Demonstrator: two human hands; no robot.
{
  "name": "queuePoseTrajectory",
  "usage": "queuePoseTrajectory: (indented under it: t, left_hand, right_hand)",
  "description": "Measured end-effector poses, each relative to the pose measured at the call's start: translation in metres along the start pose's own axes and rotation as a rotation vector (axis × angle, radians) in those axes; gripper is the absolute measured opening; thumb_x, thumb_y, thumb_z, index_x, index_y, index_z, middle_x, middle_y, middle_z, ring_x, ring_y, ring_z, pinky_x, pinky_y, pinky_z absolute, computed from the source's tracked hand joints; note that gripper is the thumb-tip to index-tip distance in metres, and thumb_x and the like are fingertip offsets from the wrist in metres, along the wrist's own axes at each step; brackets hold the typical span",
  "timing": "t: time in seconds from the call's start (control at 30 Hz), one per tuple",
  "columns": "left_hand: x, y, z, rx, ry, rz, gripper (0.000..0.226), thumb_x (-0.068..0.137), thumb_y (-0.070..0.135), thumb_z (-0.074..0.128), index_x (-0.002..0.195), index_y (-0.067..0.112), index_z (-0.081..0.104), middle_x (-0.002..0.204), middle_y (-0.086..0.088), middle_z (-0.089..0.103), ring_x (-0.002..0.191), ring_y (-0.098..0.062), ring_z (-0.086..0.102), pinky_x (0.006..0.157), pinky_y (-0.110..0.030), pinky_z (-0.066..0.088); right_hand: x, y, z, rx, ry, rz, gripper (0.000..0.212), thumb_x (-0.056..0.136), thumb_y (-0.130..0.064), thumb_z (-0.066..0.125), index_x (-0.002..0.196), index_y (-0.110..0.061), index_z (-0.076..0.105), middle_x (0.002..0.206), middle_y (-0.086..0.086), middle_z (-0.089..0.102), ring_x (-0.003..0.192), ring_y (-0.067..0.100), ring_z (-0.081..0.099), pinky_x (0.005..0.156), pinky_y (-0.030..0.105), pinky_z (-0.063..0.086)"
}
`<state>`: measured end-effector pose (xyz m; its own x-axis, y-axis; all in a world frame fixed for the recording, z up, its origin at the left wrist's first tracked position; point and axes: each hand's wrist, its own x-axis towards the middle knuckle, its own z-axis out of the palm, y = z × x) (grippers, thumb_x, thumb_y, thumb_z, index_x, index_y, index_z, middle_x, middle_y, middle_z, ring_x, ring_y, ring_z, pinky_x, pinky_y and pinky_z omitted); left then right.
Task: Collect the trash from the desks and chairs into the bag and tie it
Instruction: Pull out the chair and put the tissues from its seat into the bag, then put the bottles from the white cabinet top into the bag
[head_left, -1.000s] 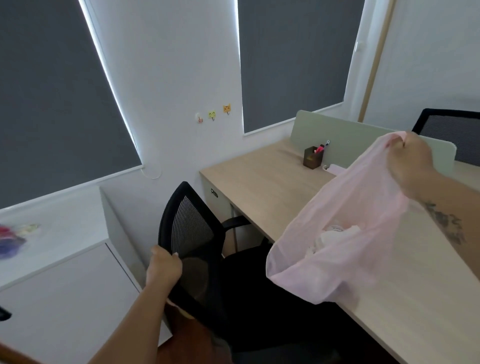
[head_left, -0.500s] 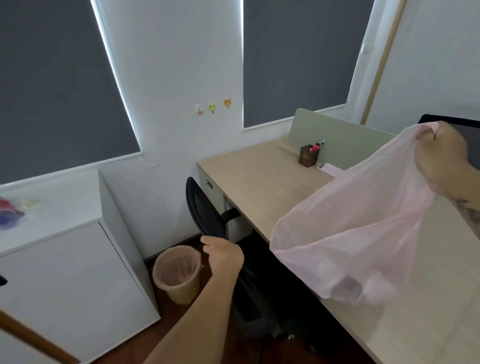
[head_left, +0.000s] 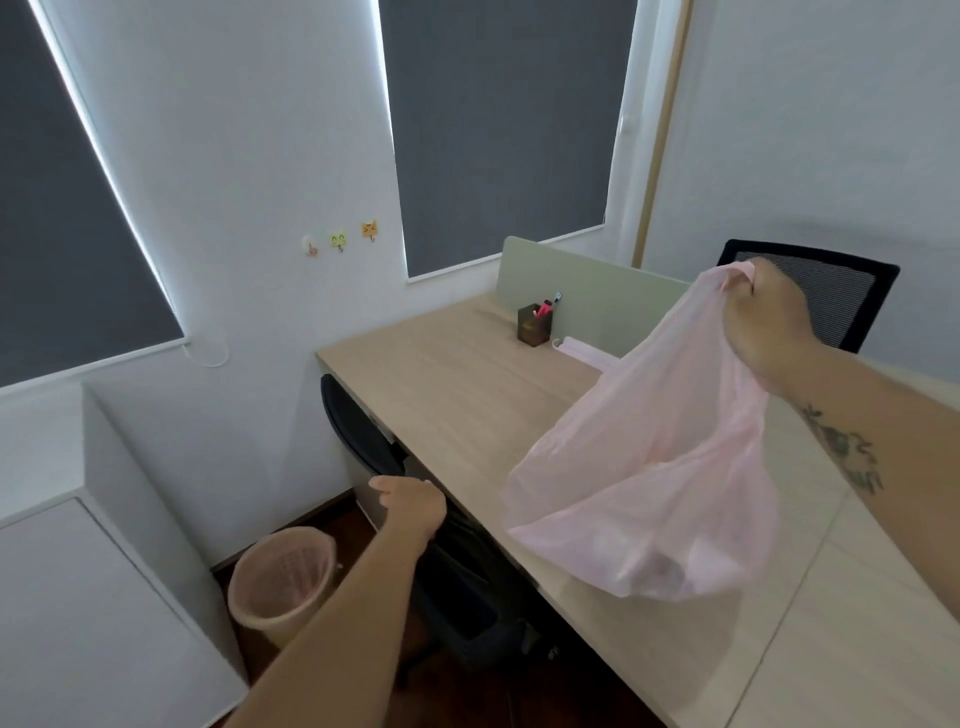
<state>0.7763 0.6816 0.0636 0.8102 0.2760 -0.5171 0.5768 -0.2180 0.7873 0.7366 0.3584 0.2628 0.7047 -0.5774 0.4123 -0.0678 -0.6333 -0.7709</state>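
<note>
Head view: a thin translucent pink plastic bag (head_left: 649, 467) is held hanging above the pale wood-grain desk (head_left: 457, 395), its gathered rim pinched in the right hand (head_left: 763, 317). The film is judged soft, crinkly, slippery and light, sagging under few contents. It is best taken at the bunched rim. The left hand (head_left: 410, 504) is curled beside the black mesh chair (head_left: 358, 436), and whether anything is gripped cannot be told.
</note>
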Motion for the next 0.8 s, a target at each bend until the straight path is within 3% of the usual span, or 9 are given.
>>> queuePoseTrajectory:
  t: [0.1, 0.2, 0.3, 0.37, 0.43, 0.47, 0.57, 0.7, 0.8]
  left_hand:
    - [0.000, 0.010, -0.025, 0.277, 0.041, 0.078, 0.089, 0.100, 0.051, 0.041, 0.155, 0.005, -0.012, 0.165, -0.012, -0.004, 0.149, -0.035, 0.007, 0.120, -0.048, 0.017]
    - [-0.024, 0.027, -0.019, 0.468, 0.197, 0.464, 0.105, 0.084, 0.074, 0.047, 0.157, 0.010, 0.009, 0.163, -0.013, 0.012, 0.147, -0.037, 0.014, 0.116, -0.053, 0.022]
    - [-0.047, 0.046, 0.013, 0.517, -0.110, 0.559, 0.121, 0.065, 0.088, 0.051, 0.157, 0.019, 0.014, 0.159, -0.009, 0.025, 0.145, -0.034, 0.018, 0.113, -0.050, 0.024]
    - [-0.052, 0.049, 0.026, 0.649, -0.144, 0.610, 0.102, 0.069, 0.079, 0.053, 0.147, 0.018, 0.033, 0.144, -0.007, 0.045, 0.132, -0.033, 0.040, 0.108, -0.045, 0.037]
    - [-0.046, 0.064, 0.019, 0.607, -0.007, 0.702, 0.044, 0.091, 0.051, 0.049, 0.113, 0.014, 0.060, 0.117, -0.011, 0.065, 0.099, -0.028, 0.060, 0.092, -0.042, 0.052]
    - [-0.045, 0.077, 0.009, 0.561, 0.047, 0.732, 0.033, 0.098, 0.039, 0.045, 0.099, 0.011, 0.064, 0.108, -0.014, 0.069, 0.091, -0.028, 0.063, 0.086, -0.041, 0.054]
    - [-0.044, 0.126, -0.036, 0.405, 0.189, 0.799, 0.033, 0.102, 0.020, 0.040, 0.098, 0.002, 0.068, 0.104, -0.019, 0.067, 0.097, -0.035, 0.063, 0.085, -0.039, 0.052]
    - [-0.051, 0.188, -0.121, 0.158, 0.361, 0.818, 0.034, 0.101, 0.026, 0.044, 0.091, 0.007, 0.071, 0.103, -0.016, 0.068, 0.088, -0.037, 0.063, 0.070, -0.037, 0.048]
    - [-0.058, 0.212, -0.205, 0.125, 0.508, 0.865, 0.034, 0.100, 0.025, 0.043, 0.087, 0.011, 0.072, 0.100, -0.011, 0.068, 0.078, -0.037, 0.062, 0.060, -0.027, 0.041]
  right_hand:
    - [0.002, 0.002, -0.004, 0.006, -0.028, -0.002, 0.032, 0.103, -0.025, 0.031, 0.115, -0.008, 0.055, 0.103, 0.006, 0.054, 0.091, 0.025, 0.050, 0.076, 0.031, 0.035]
    - [0.005, -0.006, -0.002, 0.030, -0.061, -0.015, 0.029, 0.102, -0.024, 0.030, 0.108, -0.010, 0.055, 0.101, 0.007, 0.055, 0.087, 0.025, 0.050, 0.066, 0.030, 0.035]
    - [0.008, -0.021, -0.004, 0.024, -0.082, -0.053, 0.027, 0.100, -0.024, 0.029, 0.105, -0.013, 0.054, 0.099, 0.005, 0.054, 0.088, 0.026, 0.050, 0.067, 0.032, 0.038]
    - [0.012, -0.031, -0.009, 0.015, -0.090, -0.104, 0.028, 0.100, -0.024, 0.029, 0.104, -0.013, 0.055, 0.096, 0.003, 0.054, 0.086, 0.025, 0.049, 0.066, 0.032, 0.037]
    - [0.018, -0.041, -0.017, -0.003, -0.077, -0.164, 0.028, 0.099, -0.023, 0.031, 0.103, -0.013, 0.056, 0.094, 0.003, 0.054, 0.084, 0.025, 0.048, 0.061, 0.031, 0.033]
    - [0.022, -0.045, -0.022, -0.009, -0.067, -0.189, 0.028, 0.099, -0.023, 0.031, 0.103, -0.013, 0.057, 0.093, 0.003, 0.054, 0.083, 0.025, 0.047, 0.058, 0.030, 0.032]
    - [0.032, -0.062, -0.030, -0.033, -0.064, -0.259, 0.030, 0.099, -0.022, 0.032, 0.104, -0.012, 0.060, 0.095, 0.004, 0.055, 0.083, 0.025, 0.047, 0.058, 0.030, 0.031]
    - [0.039, -0.107, -0.016, 0.024, -0.071, -0.351, 0.030, 0.098, -0.024, 0.036, 0.105, -0.014, 0.063, 0.098, 0.005, 0.058, 0.087, 0.025, 0.049, 0.071, 0.030, 0.032]
    - [0.037, -0.157, 0.014, 0.055, -0.091, -0.473, 0.031, 0.099, -0.030, 0.038, 0.101, -0.016, 0.065, 0.094, 0.006, 0.060, 0.084, 0.027, 0.051, 0.069, 0.032, 0.033]
